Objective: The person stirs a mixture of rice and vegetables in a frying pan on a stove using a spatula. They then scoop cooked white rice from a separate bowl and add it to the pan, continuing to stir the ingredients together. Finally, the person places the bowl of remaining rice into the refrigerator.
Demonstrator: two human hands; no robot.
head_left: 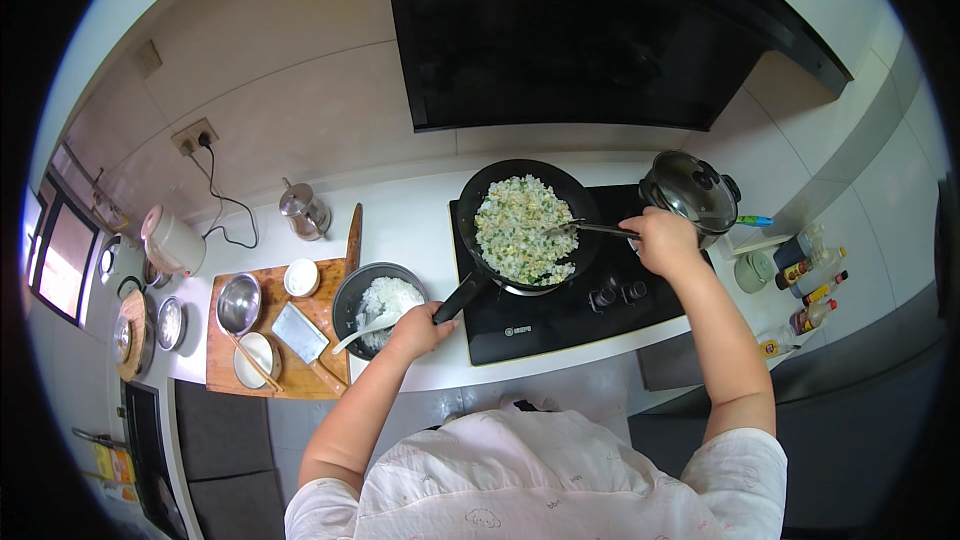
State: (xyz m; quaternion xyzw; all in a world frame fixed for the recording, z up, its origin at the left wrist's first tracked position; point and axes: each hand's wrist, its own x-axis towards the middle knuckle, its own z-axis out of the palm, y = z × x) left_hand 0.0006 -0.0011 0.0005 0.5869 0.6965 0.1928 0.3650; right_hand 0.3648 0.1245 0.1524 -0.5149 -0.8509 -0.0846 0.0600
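A black frying pan [577, 190] sits over the left burner of the cooktop, its handle pointing down and left. My left hand [418, 332] is closed round the end of that handle. Rice mixed with yellow and green bits [520, 230] is spread across the pan. My right hand [665, 240] grips a dark-handled spatula [607, 230], whose tip lies in the rice at the pan's right side. Just left of my left hand stands a dark pot [350, 285] of white rice [388, 298] with a white rice paddle [366, 330] in it.
A black glass cooktop [530, 330] carries a lidded pot [690, 190] at the back right. Bottles [815, 316] and a jar crowd the right end. On the left, a wooden board [225, 360] holds a cleaver [300, 332], bowls and chopsticks. The range hood [570, 50] hangs above.
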